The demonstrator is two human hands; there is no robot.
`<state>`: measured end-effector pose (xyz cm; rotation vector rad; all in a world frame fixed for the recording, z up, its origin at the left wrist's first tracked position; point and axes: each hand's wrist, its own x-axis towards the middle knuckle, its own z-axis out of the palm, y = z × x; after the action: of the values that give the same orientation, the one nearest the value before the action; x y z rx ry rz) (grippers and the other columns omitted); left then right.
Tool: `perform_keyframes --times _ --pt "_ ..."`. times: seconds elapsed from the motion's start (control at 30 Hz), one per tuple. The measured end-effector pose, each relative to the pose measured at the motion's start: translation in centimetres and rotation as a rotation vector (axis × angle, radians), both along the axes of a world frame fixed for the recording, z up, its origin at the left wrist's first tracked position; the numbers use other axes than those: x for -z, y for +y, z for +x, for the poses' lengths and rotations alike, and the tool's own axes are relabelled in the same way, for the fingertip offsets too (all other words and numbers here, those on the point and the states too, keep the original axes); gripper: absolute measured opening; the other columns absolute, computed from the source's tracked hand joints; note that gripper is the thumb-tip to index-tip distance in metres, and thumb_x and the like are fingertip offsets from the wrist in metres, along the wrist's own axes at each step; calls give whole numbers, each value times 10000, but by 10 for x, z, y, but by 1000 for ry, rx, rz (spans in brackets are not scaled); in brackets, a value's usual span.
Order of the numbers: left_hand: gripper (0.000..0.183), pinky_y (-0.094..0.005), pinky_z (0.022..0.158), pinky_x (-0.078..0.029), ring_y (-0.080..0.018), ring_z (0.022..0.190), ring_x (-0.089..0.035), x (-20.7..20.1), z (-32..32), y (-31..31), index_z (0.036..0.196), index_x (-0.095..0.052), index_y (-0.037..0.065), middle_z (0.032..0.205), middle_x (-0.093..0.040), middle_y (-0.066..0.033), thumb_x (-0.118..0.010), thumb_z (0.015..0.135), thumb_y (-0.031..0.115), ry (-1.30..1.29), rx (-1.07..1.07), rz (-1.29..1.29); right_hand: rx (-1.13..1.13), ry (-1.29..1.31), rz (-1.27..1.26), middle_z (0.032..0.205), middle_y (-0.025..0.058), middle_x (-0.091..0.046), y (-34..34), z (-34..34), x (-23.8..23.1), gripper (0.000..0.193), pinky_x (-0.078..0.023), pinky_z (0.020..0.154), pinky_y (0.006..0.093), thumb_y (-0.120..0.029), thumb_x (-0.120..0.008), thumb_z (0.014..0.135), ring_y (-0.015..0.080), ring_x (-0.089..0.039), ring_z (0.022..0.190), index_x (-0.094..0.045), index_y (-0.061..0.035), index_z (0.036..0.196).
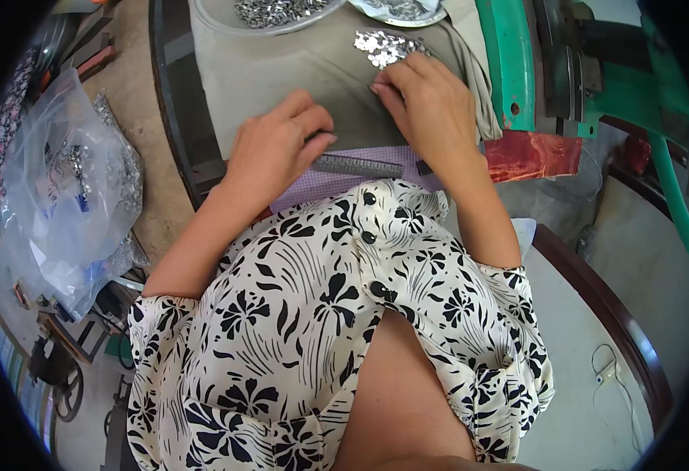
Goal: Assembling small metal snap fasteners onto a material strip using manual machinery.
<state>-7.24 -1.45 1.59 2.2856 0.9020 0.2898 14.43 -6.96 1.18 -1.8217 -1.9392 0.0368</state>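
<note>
While both hands reach over a grey-green cloth [262, 74], a loose pile of small shiny metal pieces [380, 49] lies at its far side, right of centre. The right hand [432, 98] is much the nearer: its fingertips come to the pile's near right edge, and the fingers cover part of it. What shows of the pile spreads broadly crosswise, but with that side hidden, its full long axis cannot be told. From the left hand [277, 141], the pile lies forward and to the right, well apart.

The right hand is partly closed, its thumb and forefinger drawn in towards each other; whether a piece sits between them cannot be told. The left hand is loosely curled, thumb near the bent forefinger, with no object plainly visible in its grasp.

Nearer the body, a dark grey strip [358, 166] rests on a purple checked cloth [305, 187], its long axis running left to right, its left end just beside the left thumb. Beyond the pile stand a clear tub [268, 32] of metal pieces and a second dish [411, 23].

No brand, label or writing can be read; fine marks along the strip are too small to make out.
</note>
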Motion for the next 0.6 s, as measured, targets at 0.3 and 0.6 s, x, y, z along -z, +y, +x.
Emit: perform_keyframes --times 0.3,0.6 --pt "113 -415 650 -514 -297 748 -646 1 3 -1 915 -643 94 932 -599 -58 -719 848 142 -5 21 5 -95 148 -165 832 137 -602 -3 6 -17 119 -489 699 422 -85 -683 876 341 -606 794 -588 -32 925" --pt "97 -375 616 -500 -241 693 -636 5 5 1 953 -635 72 902 -594 -69 -684 872 92 -98 -7 -80 -59 787 -103 838 82 -644 7 -8 -40 201 -512 668 287 4 -709 860 179 -659 756 -633 -9 1046"
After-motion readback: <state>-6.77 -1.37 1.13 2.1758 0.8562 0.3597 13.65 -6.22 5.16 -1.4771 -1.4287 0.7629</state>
